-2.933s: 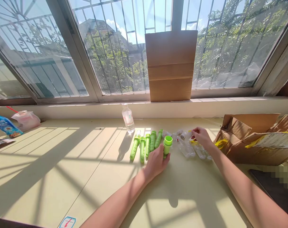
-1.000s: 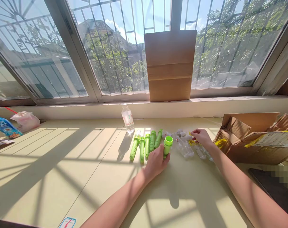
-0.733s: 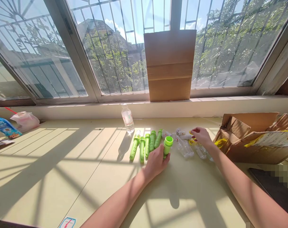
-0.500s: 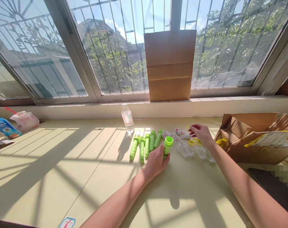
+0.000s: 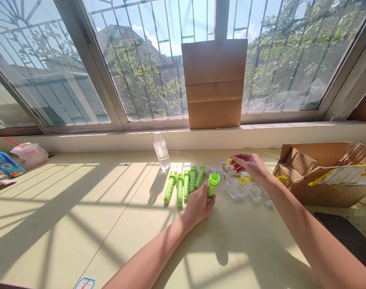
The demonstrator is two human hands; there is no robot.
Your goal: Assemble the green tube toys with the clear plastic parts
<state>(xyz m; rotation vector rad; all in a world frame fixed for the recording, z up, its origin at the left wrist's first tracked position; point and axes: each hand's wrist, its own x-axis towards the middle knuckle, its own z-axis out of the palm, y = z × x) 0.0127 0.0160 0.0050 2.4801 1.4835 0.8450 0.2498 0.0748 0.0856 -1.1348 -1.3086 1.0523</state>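
Observation:
My left hand (image 5: 198, 205) is closed round a green plastic tube (image 5: 213, 183), held upright with its open mouth facing up. Between the fingertips of my right hand (image 5: 248, 163) is a small yellow ring (image 5: 230, 161), pinched above the loose parts. Several green tubes (image 5: 179, 188) lie in a row just left of my left hand. Clear plastic tubes (image 5: 234, 189) lie in a cluster below my right hand. More yellow rings (image 5: 244, 180) rest on top of these. Small clear pieces with red dots (image 5: 226, 165) lie behind, partly hidden by my right hand.
A water bottle (image 5: 161, 152) stands behind the green row. On the right sit an open cardboard box (image 5: 324, 180) and a dark flat object (image 5: 345, 237). A blue pouch (image 5: 5, 161) and a pink container (image 5: 29, 154) are at far left. A cardboard sheet (image 5: 214, 86) leans on the window.
My right hand has moved left, towards the green tube, bringing the pinched yellow ring with it. The left hand keeps its hold in nearly the same place.

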